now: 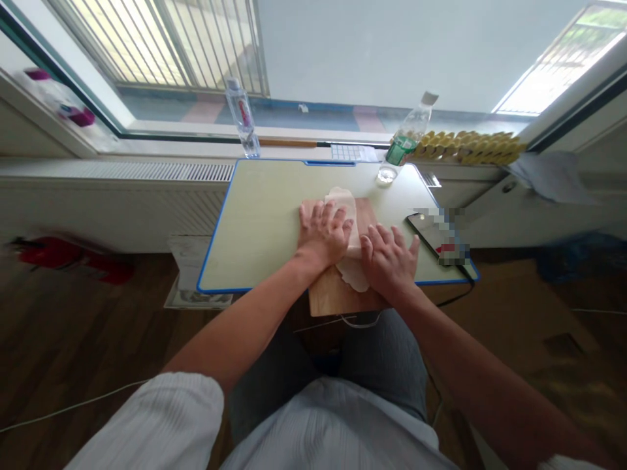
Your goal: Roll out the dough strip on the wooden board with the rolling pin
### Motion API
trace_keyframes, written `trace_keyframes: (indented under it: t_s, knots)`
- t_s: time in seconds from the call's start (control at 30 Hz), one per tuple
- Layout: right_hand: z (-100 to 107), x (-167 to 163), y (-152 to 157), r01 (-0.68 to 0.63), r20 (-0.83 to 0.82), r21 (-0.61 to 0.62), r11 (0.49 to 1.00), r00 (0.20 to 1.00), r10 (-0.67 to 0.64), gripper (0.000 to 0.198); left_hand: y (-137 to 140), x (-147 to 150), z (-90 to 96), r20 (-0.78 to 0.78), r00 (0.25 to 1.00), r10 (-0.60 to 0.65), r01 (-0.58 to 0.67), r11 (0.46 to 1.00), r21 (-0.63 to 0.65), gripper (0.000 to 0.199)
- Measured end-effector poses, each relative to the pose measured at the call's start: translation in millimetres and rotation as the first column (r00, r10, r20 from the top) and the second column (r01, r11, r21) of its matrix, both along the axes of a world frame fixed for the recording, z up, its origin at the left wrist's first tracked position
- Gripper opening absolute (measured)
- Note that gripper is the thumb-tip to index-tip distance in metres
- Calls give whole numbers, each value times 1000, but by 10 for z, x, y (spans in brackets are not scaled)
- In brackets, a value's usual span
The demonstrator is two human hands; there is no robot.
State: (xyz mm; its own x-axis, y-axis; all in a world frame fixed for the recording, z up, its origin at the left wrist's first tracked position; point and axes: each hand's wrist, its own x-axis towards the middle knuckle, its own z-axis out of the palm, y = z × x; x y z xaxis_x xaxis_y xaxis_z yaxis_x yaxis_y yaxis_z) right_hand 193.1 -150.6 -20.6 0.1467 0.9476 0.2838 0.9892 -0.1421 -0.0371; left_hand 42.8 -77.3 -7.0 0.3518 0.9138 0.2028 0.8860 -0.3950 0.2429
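Note:
A thin, pale sheet of dough (353,277) lies lengthwise on a wooden board (326,297), sticking out beyond my hands at the far and near ends. My left hand (323,228) rests palm down over the dough's left side, fingers stretched forward. On the right, my right hand (389,258) is also palm down, its fingers spread over the board's right side. A narrow pale band crosses the dough between the two hands. My palms hide its ends, so I cannot tell what it is.
The board overhangs the near edge of a blue-rimmed table (259,222). A phone (435,238) with a cable lies at right. A green-labelled bottle (402,147) stands at the back; another clear bottle (242,121) is by the window. A fire extinguisher (73,258) is at far left.

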Motion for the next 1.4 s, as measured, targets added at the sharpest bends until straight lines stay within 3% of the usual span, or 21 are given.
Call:
trace_keyframes:
  t_s: [0.13, 0.27, 0.43, 0.7, 0.87, 1.07, 1.2, 1.3, 1.4]
  knots:
    - [66, -47, -40, 23, -20, -90, 996, 999, -25, 64, -179, -173, -100, 40, 998, 43, -46, 996, 75, 58]
    - [98, -77, 7, 40, -42, -103, 994, 998, -45, 67, -192, -273, -147, 45, 996, 79, -83, 991, 105, 56]
    - [99, 1, 207, 24, -43, -86, 996, 999, -28, 77, 116, -169, -92, 1, 999, 46, -46, 998, 50, 56]
    - [206, 226, 650, -3, -85, -185, 983, 996, -13, 87, 625, 2, 7, -83, 997, -1, -10, 992, -128, 63]
    - [194, 351, 936, -24, -135, -195, 981, 991, -3, 87, 884, 119, 49, -89, 996, -7, -3, 993, -115, 59]
    - [176, 440, 1206, 26, -136, -145, 989, 990, -46, 81, 1089, 234, 81, -30, 998, 49, -49, 999, 2, 51]
    - [198, 362, 1081, 18, -101, -118, 993, 994, -30, 74, 985, 201, 73, 18, 996, 82, -83, 994, 64, 44]
    - [156, 229, 788, -65, -62, -15, 998, 996, 64, 68, 806, 120, 43, 36, 994, 101, -103, 992, 77, 44]
    - [93, 119, 510, -115, -38, 11, 993, 993, 116, 65, 628, 38, 9, 50, 990, 130, -133, 988, 74, 47]
